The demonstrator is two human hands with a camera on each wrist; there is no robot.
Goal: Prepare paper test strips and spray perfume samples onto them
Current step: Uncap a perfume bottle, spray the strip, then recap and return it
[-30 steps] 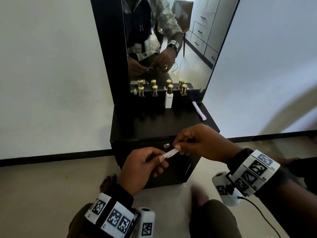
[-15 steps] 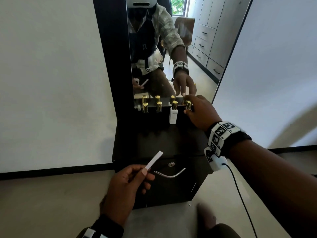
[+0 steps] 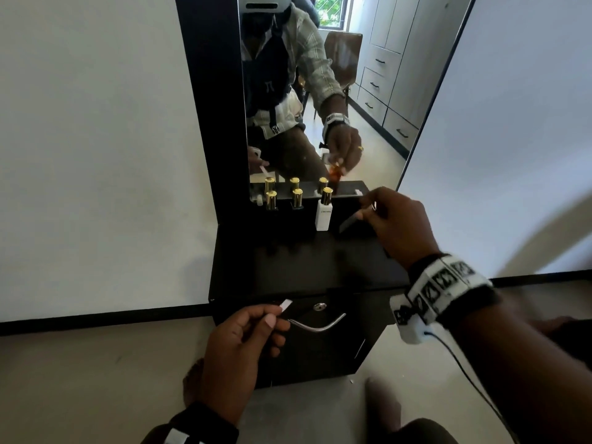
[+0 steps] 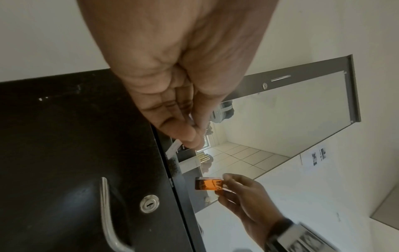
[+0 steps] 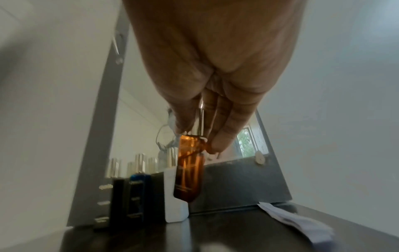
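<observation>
The right hand (image 3: 397, 225) has an amber perfume bottle (image 5: 189, 168) hanging below its fingers (image 5: 222, 133), which close narrowly on the cap end, so the glass body dangles clear above the desk (image 3: 307, 267), just beside the white bottle (image 3: 323, 214) in the row at the mirror (image 3: 368, 91). The left hand (image 3: 237, 354) pinches a paper test strip (image 3: 285, 305) between thumb and fingertip near one end, and the free end pokes out beyond the fingers, well apart from the amber bottle. I would judge the bottle small and light but hard, smooth and breakable, and a cap-only hold could slip or pull the cap off; a grip round the body, with one finger free for the nozzle, seems safer. The strip is thin and floppy, best held by its very end so the far end stays dry to take spray. Motion blur hides whether the cap is seated. Spare paper (image 5: 298, 223) lies on the desk beside the right hand's fingers.
</observation>
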